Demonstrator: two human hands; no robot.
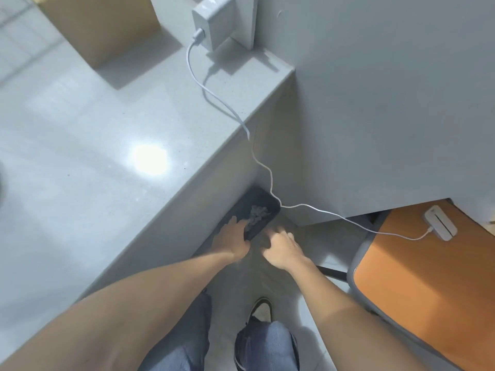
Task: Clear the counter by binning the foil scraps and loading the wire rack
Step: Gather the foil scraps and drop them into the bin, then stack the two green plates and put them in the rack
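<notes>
Below the counter [112, 145] edge, at the frame's centre, a black bin [258, 210] sits on the floor with crumpled foil scraps [257, 213] inside. Both bare forearms reach down toward it. Left hand [233, 241] rests on the bin's near rim, fingers extended. Right hand [281, 249] hovers just beside it, fingers loosely curled and blurred, holding nothing visible. A white cable [257, 159] hangs over the bin.
</notes>
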